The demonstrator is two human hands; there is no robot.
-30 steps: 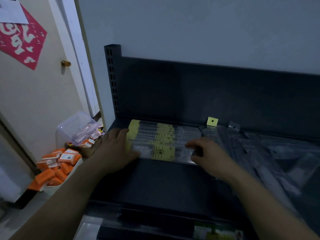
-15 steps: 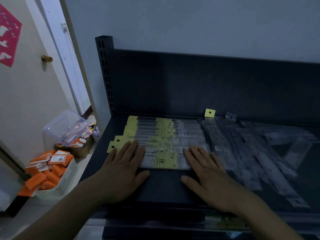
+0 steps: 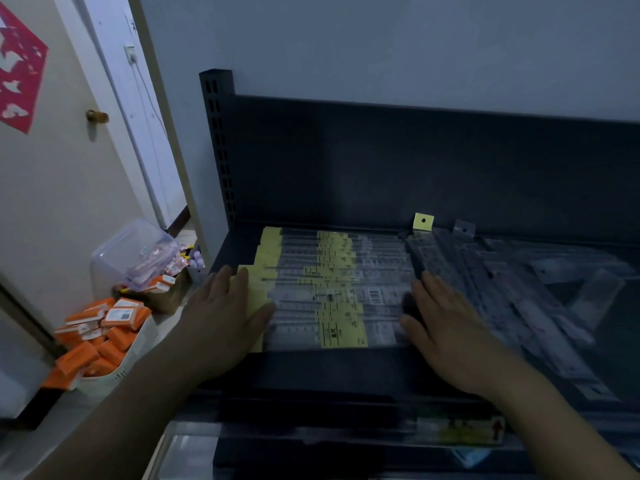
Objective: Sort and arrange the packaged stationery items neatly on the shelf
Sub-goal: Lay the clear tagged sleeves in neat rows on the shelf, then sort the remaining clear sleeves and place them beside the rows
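From my remote seat, the row of packaged rulers lies flat on the left half of the dark shelf. The packets overlap one another from the back panel toward the front edge. Each packet's long axis runs left to right, parallel to the shelf front. Their yellow header cards point left and step outward toward the front, and a yellow label band runs down the middle of the row.

My left hand lies palm down with fingers straight and together. It covers the yellow header ends of the front packets. My right hand lies flat in the same way at the opposite end, fingers extended and thumb out toward the packets. Neither hand grips anything. Whether the right palm touches the packets or only the shelf, I cannot tell.

Just right of that hand, a loose heap of clear packets lies on the diagonal, their far ends angled back and to the left. A single yellow tab stands up against the back panel between the row and the heap.

The slotted upright post rises at the shelf's left rear corner. On the floor to the left, a white basket holds orange boxes, with a clear plastic tub behind it. Farther left, the door has a brass knob.
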